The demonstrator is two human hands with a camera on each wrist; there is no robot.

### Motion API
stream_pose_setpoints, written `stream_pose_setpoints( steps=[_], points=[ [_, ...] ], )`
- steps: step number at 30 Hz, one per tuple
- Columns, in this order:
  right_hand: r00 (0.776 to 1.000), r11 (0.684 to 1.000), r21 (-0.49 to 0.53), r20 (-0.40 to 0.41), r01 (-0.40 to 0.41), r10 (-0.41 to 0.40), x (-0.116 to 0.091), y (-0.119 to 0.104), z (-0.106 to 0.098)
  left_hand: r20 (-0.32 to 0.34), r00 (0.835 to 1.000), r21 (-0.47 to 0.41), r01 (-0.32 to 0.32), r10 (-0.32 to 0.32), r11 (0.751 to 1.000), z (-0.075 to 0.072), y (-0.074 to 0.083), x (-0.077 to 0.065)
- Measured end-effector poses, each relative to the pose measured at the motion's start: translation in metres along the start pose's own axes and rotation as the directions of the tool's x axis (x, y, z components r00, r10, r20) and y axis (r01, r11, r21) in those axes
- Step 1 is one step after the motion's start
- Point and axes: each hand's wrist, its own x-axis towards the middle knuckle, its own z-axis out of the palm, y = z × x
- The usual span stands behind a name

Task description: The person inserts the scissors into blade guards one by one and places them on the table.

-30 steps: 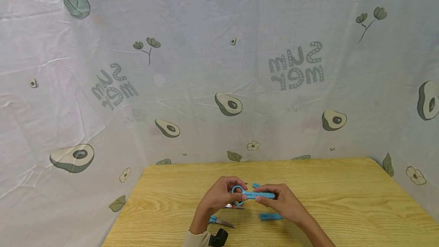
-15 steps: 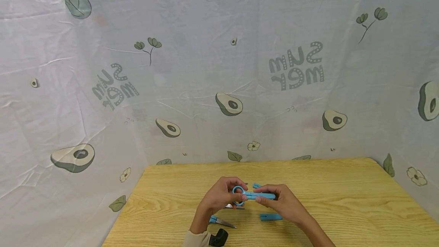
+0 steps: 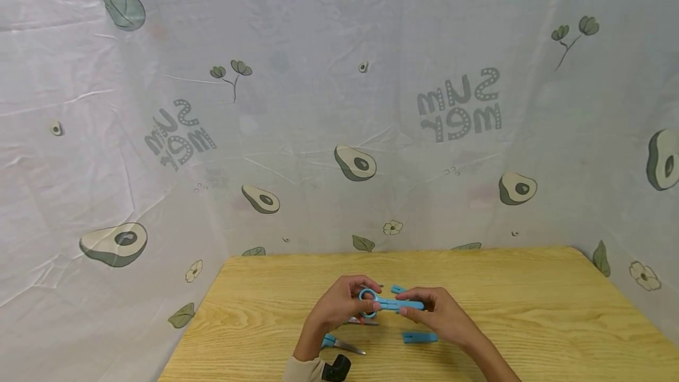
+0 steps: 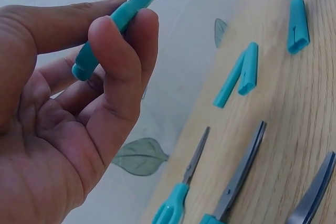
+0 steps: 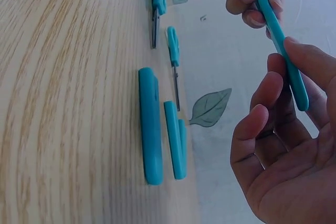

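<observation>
Blue plastic scissors are held over the yellow wooden table, inside its far edge. Their ring handles are pinched by the left hand's curled fingers, their slim blue sheath by the right hand's.

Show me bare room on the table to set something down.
Widest: the wood-grain table right of the right hand, out to its right edge. Also left of the left hand, and a strip along the far edge before the avocado-print sheet. Crowded: around and below the hands, where loose scissors and blue blade covers lie.
</observation>
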Motion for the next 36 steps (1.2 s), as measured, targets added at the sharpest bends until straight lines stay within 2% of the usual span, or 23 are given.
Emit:
stream_pose_setpoints(
  steps=[6,14,23,36],
  points=[
    [0.999,0.999,0.0,-0.011,-0.033,0.033,0.0,0.005,-0.003,-0.021,1.0,-0.03,0.005,-0.005,1.0,-0.001,-0.005,0.003],
    [0.999,1.0,-0.01,-0.023,-0.03,0.03,0.002,0.015,-0.008,-0.049,0.999,-0.039,0.022,-0.024,0.999,-0.003,-0.01,0.005],
    [0.998,0.998,-0.044,-0.051,-0.047,0.044,0.008,0.018,-0.015,-0.072,0.997,0.001,0.042,-0.042,0.999,-0.011,-0.01,0.011],
    [0.998,0.995,-0.093,-0.056,-0.046,0.041,0.026,0.017,-0.025,-0.081,0.996,0.042,0.049,-0.045,0.998,-0.026,-0.006,0.029]
  ],
)
